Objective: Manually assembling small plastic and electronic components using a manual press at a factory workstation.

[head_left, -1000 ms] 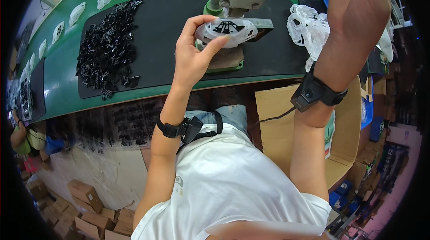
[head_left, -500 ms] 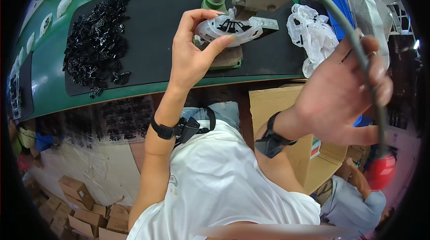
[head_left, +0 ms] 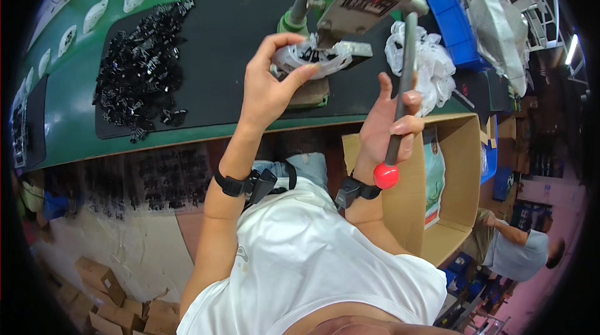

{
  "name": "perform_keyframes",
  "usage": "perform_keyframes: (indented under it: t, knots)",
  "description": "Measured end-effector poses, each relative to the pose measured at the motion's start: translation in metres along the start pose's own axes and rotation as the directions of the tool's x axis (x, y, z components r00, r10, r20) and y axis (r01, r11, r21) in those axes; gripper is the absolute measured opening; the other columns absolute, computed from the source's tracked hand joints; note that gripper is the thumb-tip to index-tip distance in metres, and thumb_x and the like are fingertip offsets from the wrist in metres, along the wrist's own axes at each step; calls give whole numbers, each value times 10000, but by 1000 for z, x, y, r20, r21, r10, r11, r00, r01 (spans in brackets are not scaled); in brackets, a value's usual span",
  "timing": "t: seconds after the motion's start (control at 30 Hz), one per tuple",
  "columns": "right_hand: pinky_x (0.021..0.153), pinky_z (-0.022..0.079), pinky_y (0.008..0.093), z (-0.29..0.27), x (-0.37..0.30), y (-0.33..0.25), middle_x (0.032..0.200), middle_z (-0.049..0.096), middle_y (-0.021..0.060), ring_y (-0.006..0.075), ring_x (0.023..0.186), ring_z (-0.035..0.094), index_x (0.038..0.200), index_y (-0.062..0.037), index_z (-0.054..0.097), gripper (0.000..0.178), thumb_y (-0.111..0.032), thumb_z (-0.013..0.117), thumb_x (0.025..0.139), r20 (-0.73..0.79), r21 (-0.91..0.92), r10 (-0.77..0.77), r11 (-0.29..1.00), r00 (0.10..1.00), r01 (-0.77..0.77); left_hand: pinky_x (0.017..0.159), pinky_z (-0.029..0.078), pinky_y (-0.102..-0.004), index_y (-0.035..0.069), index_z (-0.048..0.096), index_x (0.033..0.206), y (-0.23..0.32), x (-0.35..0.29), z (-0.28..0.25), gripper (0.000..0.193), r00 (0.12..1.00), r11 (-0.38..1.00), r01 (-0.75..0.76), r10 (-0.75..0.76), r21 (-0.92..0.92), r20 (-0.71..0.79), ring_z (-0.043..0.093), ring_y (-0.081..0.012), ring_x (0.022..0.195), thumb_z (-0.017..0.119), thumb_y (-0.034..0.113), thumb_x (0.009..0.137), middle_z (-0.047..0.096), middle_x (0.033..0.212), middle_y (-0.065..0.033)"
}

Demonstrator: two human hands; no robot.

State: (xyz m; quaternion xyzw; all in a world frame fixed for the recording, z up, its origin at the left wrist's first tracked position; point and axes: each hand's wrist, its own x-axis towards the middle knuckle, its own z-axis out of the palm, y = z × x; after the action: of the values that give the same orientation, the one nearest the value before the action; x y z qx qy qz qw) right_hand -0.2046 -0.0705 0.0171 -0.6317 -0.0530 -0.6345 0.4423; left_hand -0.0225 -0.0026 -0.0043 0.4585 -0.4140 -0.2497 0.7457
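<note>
The left hand (head_left: 270, 88) pinches the left end of the translucent shell (head_left: 334, 66) between thumb and fingers, beneath the press head (head_left: 356, 7). The right hand's (head_left: 379, 127) fingers curl around the lever (head_left: 406, 54).

The shell (head_left: 331, 69) in the left grip (head_left: 269, 90) is white, perhaps translucent. Below the right grip (head_left: 379, 127), the knob (head_left: 385, 175) is red.
</note>
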Motion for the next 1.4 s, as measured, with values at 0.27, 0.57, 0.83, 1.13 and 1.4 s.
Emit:
perform_keyframes:
  t: [0.27,0.57,0.83,1.13,1.4]
  knots:
    - [1185,119,531,-15,70,-40,1276,503,176,379,1354,367,1053,-66,589,327,-337,580,871,244,139,-70,990,967,36,834,470,-267,1,620,1110,0,0,0,395,998,998,55,-55,0,9,596,-120,910,788,139,780,659,994,-52]
    - [1080,333,391,20,191,6,1371,508,217,294,1258,495,1406,72,397,603,-333,442,962,-10,188,157,970,988,-152,859,474,-277,8,618,1092,1,7,-3,375,998,998,43,-46,50,46,604,-133,933,787,125,779,655,1023,-54]
    - [835,478,311,-59,70,-5,1062,669,104,186,908,619,1114,19,628,228,-94,548,933,-435,-711,-170,667,884,-222,991,434,-347,6,602,1028,41,6,-48,355,990,996,-54,44,70,132,538,-236,1172,762,128,736,567,1237,-162]
    - [979,405,466,-77,-15,-1,1235,533,169,384,1149,487,1097,-22,637,352,-174,696,786,-388,-889,363,94,847,-448,784,516,-355,9,597,1141,-22,179,-136,329,906,912,376,-399,-167,-140,634,-209,941,582,299,986,644,1083,-101]
    - [1098,269,544,-97,7,-19,1412,447,197,399,1351,347,1092,14,662,461,-287,752,754,-341,-925,458,-321,821,-205,763,560,-417,29,618,1166,-121,251,-78,315,849,852,506,-519,-135,-100,664,-267,904,541,277,988,680,1067,-121]
